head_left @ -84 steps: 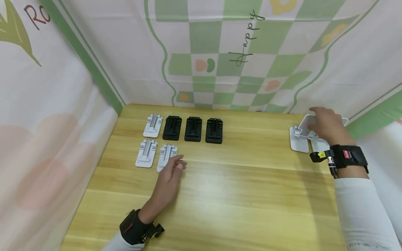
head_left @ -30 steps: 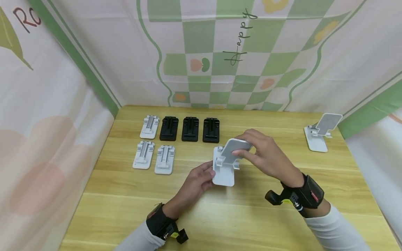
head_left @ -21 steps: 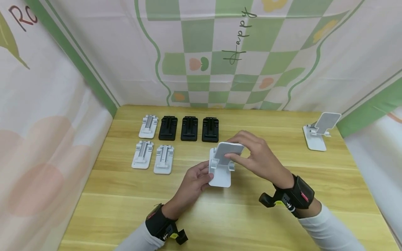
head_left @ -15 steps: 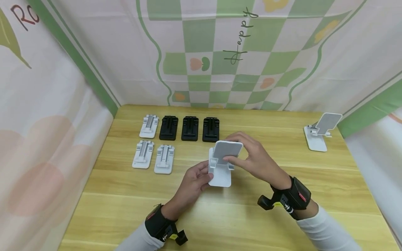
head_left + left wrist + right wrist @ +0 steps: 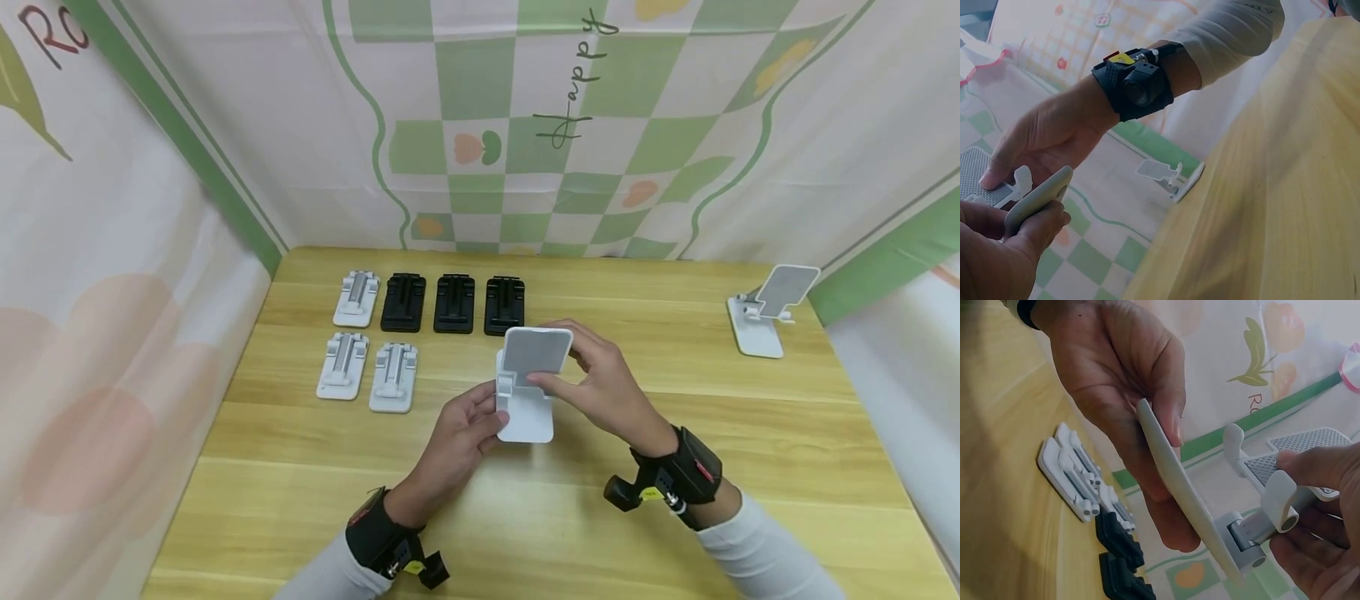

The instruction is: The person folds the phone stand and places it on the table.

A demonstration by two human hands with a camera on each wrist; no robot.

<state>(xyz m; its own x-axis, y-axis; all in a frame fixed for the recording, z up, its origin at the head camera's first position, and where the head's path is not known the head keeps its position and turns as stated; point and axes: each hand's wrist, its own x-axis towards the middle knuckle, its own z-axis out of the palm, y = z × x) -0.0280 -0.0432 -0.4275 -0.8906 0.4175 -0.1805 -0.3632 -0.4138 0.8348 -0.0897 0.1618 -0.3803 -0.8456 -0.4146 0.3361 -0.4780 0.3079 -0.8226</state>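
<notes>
A white phone stand [image 5: 527,417], unfolded with its grey-padded plate raised, is held off the table between both hands. My left hand [image 5: 456,433] pinches the left edge of its base, thumb on top. My right hand [image 5: 603,387] grips the raised plate, thumb on the padded front and fingers behind. The right wrist view shows the hinged arm [image 5: 1250,531] between base and plate, with two small support hooks. A second unfolded white phone stand [image 5: 756,329] stands at the table's far right corner, untouched.
Three folded black phone stands [image 5: 453,304] lie in the back row, beside a folded white phone stand [image 5: 356,300]. In front lie two more white ones [image 5: 393,379]. A patterned cloth [image 5: 480,196] hangs along the back and sides of the wooden table [image 5: 600,542].
My right hand has brought one white phone stand from the far right to the middle, where my left hand took its base. Since then the plate has turned leftward, nearly facing me.
</notes>
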